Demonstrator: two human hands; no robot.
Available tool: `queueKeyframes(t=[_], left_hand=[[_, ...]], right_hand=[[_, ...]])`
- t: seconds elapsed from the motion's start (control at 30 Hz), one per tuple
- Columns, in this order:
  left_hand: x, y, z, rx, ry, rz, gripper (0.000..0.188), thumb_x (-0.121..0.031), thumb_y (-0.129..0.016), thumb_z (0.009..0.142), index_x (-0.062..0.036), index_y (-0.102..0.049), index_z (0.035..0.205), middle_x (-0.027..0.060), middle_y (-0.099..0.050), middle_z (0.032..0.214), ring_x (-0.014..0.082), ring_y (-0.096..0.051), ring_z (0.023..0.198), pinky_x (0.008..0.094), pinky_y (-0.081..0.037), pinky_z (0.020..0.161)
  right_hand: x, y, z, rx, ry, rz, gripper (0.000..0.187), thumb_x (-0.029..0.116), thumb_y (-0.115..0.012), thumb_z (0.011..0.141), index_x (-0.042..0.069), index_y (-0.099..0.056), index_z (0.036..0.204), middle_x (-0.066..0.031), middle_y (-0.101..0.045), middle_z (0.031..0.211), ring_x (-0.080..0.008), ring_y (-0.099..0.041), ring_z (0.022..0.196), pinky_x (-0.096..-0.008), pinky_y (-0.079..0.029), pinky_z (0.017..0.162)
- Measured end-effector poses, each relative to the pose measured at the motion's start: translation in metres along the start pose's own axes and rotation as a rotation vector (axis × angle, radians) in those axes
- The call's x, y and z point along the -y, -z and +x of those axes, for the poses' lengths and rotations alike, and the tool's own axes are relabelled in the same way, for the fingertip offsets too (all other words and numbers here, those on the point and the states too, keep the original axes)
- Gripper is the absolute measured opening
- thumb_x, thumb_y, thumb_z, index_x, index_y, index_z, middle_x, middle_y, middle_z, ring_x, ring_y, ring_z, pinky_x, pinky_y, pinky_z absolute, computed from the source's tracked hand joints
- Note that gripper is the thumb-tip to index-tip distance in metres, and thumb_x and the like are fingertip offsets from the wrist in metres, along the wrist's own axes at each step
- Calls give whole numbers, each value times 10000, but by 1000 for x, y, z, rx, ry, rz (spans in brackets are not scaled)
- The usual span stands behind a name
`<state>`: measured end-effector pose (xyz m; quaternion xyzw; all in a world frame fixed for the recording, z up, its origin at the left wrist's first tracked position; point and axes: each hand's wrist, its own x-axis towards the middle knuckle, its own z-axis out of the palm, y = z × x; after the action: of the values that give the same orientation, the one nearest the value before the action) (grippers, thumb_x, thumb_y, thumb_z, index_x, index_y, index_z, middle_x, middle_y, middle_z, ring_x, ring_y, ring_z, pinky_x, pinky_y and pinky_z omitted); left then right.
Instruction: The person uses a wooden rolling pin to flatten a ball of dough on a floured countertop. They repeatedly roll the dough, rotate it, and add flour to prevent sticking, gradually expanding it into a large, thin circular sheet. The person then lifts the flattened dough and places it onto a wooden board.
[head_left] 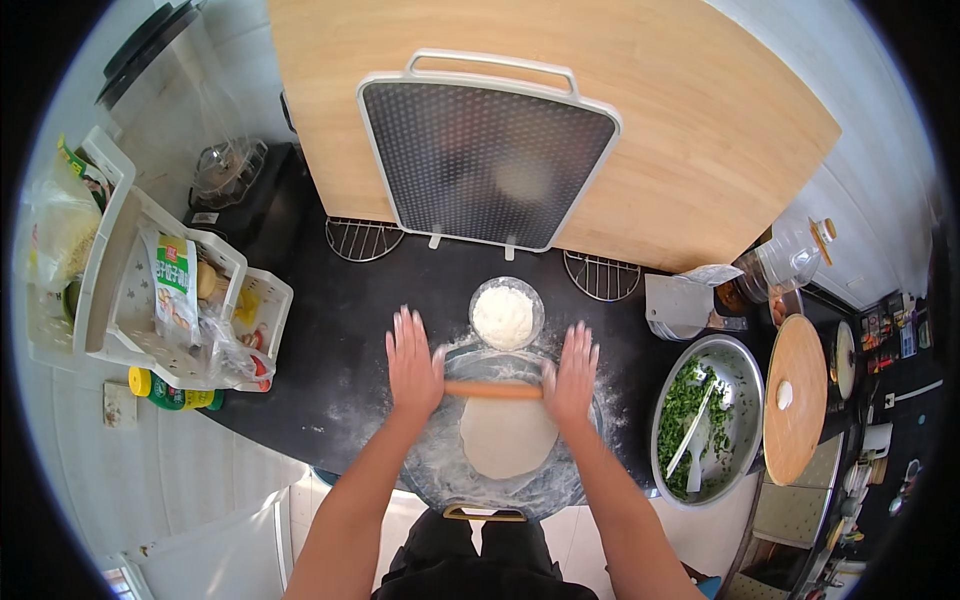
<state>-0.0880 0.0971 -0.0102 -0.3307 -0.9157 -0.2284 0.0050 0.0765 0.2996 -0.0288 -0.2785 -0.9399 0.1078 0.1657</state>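
Note:
A wooden rolling pin (494,390) lies crosswise over a sheet of pale dough (508,438). My left hand (412,368) rests with its palm on the pin's left end, its fingers stretched out forward. On the right end lies my right hand (570,378), likewise flat with straight fingers. Both hands are dusted with flour. Beneath the dough is a round, flour-covered board (440,470) with a handle at the near edge. Just beyond the pin stands a glass bowl of white flour (505,314).
At right, a steel bowl (742,372) holds chopped greens, chopsticks and a white spatula. Beside it stands a round wooden lid (797,420). White baskets (180,372) and a yellow-capped bottle (170,392) are at left. A framed dark board (490,160) leans at the back between wire racks.

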Motion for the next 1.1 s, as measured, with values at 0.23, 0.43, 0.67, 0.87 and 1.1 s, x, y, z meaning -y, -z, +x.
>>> queueKeyframes(t=[0.23,0.43,0.67,0.87,1.1], left_hand=[[-9,1,-69,179,55,13,735,-292,-543,914,124,-239,1437,306,-166,1537,424,-166,1438,507,-127,1172],[-12,-9,-60,126,-20,40,772,-259,-567,899,123,-190,1454,308,-155,1539,431,-162,1438,503,-138,1172],[-41,-28,-29,15,84,33,713,-243,-536,922,150,-221,1426,338,-152,1523,458,-147,1431,507,-128,1172],[-57,4,-165,416,67,-10,693,-268,-533,912,168,-285,1389,372,-174,1497,499,-151,1414,563,-123,1152],[-54,-18,-56,47,108,125,726,-258,-576,872,104,-280,1428,279,-202,1538,390,-189,1441,498,-146,1172]], right_hand=[[-22,20,-45,272,86,86,704,242,-555,880,-58,-275,1452,-249,-238,1540,-412,-212,1432,-523,-146,1170],[-23,31,-67,270,29,28,667,279,-576,875,-46,-363,1417,-239,-307,1514,-402,-267,1410,-530,-162,1161],[-50,15,-9,140,9,52,579,246,-542,918,-43,-394,1397,-241,-331,1499,-400,-290,1399,-498,-190,1162],[-59,59,-151,321,35,120,615,243,-581,865,-44,-411,1382,-251,-341,1490,-454,-281,1388,-527,-191,1158],[-49,38,-58,184,-16,42,574,224,-540,897,-27,-407,1395,-233,-327,1504,-394,-281,1405,-515,-166,1167]])
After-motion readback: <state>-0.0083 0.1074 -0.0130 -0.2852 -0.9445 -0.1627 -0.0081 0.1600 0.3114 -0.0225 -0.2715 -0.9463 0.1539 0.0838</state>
